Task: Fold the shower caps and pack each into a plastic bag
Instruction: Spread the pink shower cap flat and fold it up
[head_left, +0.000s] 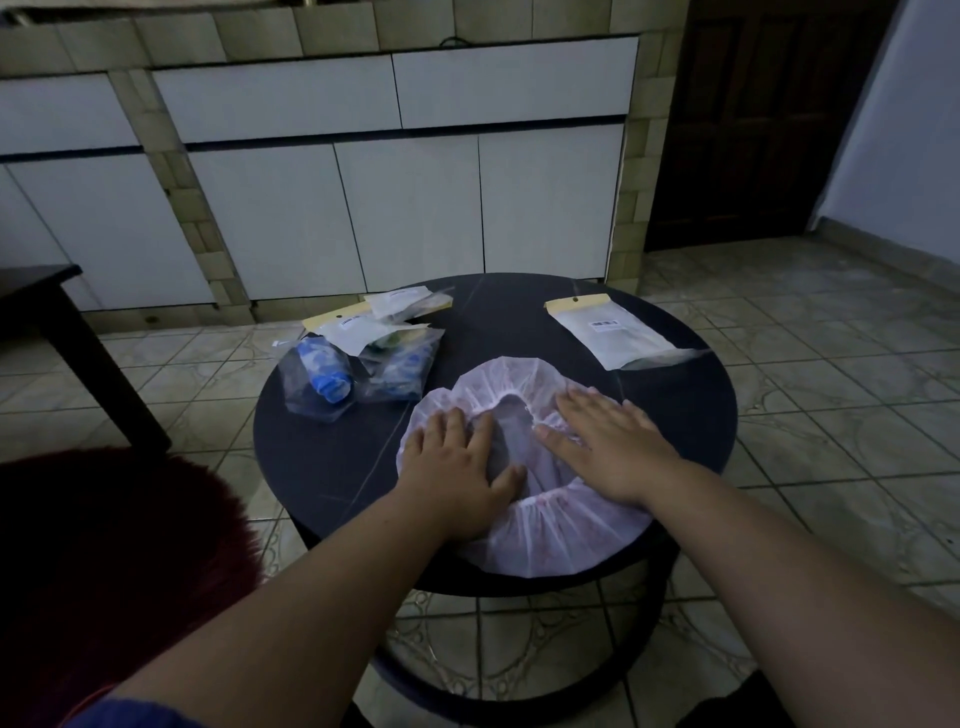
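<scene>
Hands lie flat, palms down, on a white shower cap (540, 535) spread out on the near part of a round dark table (322, 467). The left hand (457, 467) presses the cap's left side with its fingers straight and slightly spread, the thumb reaching toward the cap's middle; the right hand (608, 441) presses the right side the same way, fingers extended and pointing away from the person. Neither hand grips anything. Between them the cap's gathered elastic opening shows as a darker hollow, and the cap's near edge reaches the table rim. Both forearms stretch forward from the bottom of the view, bare. Farther back on the right lies a flat plastic bag (613, 332) with a yellowish header strip and a barcode label; whether it holds anything cannot be told. On the left sits a cluster of packed bags (363, 358), clear plastic with blue folded contents inside, overlapping each other. A tiled floor (810, 374) surrounds the table, and white cabinets (415, 208) stand behind it.
</scene>
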